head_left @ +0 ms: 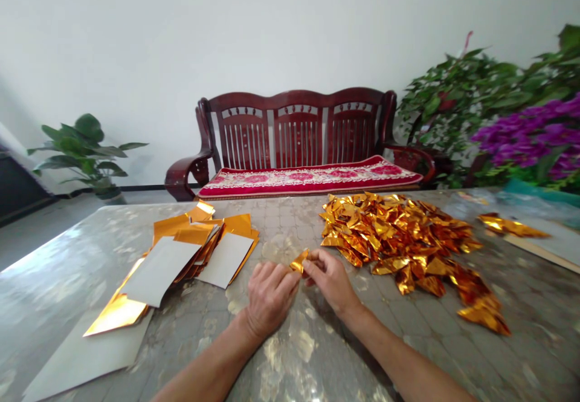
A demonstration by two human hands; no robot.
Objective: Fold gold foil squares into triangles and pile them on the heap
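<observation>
The left hand [270,299] and right hand [330,281] are closed on a gold foil piece [299,262], pinching it between the fingertips above the table [534,329] for two-handed control. Folded foil [399,239] lies heaped to the right, within reach; flat sheets [203,251] stack to the left.

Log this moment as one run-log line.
left hand: pinches gold foil piece | right hand: pinches gold foil piece | nearby: folded foil pile; foil sheet stack

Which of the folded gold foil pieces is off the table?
The small folded gold foil piece pinched between the left hand and right hand; the other pieces lie in a heap on the table.
</observation>
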